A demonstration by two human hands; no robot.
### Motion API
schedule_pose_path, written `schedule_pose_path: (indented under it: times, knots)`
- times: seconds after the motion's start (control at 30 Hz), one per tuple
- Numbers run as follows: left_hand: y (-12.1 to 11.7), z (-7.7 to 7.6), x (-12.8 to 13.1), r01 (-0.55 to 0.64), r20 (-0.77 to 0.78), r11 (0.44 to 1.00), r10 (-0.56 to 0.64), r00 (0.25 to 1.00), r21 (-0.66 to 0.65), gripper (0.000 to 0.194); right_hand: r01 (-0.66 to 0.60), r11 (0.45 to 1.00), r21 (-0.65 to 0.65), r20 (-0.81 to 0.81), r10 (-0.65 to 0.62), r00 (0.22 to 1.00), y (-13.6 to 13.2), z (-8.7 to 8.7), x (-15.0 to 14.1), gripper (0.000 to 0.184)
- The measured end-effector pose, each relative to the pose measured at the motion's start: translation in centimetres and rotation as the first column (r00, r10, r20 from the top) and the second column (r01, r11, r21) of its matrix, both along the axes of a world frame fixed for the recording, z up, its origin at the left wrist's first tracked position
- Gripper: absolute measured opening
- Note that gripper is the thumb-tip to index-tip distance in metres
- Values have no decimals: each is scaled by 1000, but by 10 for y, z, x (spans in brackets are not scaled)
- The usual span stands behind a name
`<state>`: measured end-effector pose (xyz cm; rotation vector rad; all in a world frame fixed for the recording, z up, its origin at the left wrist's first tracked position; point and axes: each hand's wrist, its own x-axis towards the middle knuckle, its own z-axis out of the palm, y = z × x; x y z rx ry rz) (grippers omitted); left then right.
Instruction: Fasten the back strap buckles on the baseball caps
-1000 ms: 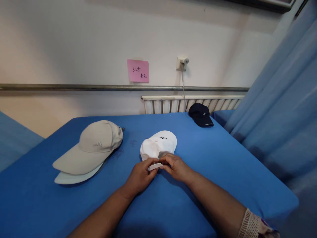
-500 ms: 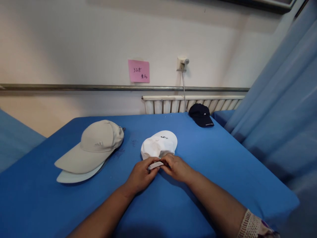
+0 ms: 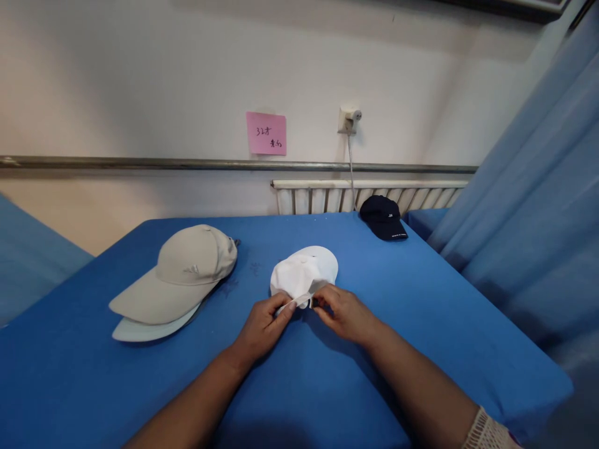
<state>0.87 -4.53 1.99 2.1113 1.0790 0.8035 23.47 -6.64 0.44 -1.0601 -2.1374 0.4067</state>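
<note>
A white baseball cap (image 3: 299, 272) rests on the blue-covered table (image 3: 299, 386), its brim pointing away from me to the upper right. At its back, my left hand (image 3: 264, 324) pinches the white strap between thumb and fingers. My right hand (image 3: 344, 315) is closed at the right side of the same back opening, with a small dark piece at its fingertips. That piece is too small to make out. The fingers partly hide the cap's rear edge.
Left of my hands lies a beige cap (image 3: 185, 268) stacked over a pale cap (image 3: 154, 330). A navy cap (image 3: 381, 217) sits at the far right edge. Behind the table are a radiator (image 3: 318, 198) and a metal rail (image 3: 187, 164); a blue curtain (image 3: 528, 206) hangs on the right.
My hands have drawn slightly apart at the cap's back, and the strap now shows as a longer strip. The crown has shifted and hides the brim's black mark. The view has turned slightly left.
</note>
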Motion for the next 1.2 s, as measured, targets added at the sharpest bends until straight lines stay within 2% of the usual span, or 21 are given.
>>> schedule_pose_path:
  times: [0.23, 0.5, 0.77, 1.03, 1.2]
  knots:
    - [-4, 0, 4, 6, -21, 1000, -6, 1000, -2, 34, -17, 1000, -11, 33, 17, 999, -1, 0, -1, 12]
    - [-3, -2, 5, -58, -43, 998, 59, 997, 26, 38, -49, 997, -60, 25, 51, 998, -3, 5, 1, 18]
    - [-6, 0, 8, -26, -34, 1000, 26, 999, -16, 38, 63, 997, -46, 41, -61, 997, -5, 4, -1, 11]
    - [-6, -4, 7, 60, 31, 996, -58, 998, -67, 37, 33, 998, -55, -115, -39, 993, -6, 1, -5, 13]
    - [-4, -4, 7, 44, 97, 988, -30, 995, -150, 40, 13, 997, -76, -72, -18, 997, -8, 4, -4, 12]
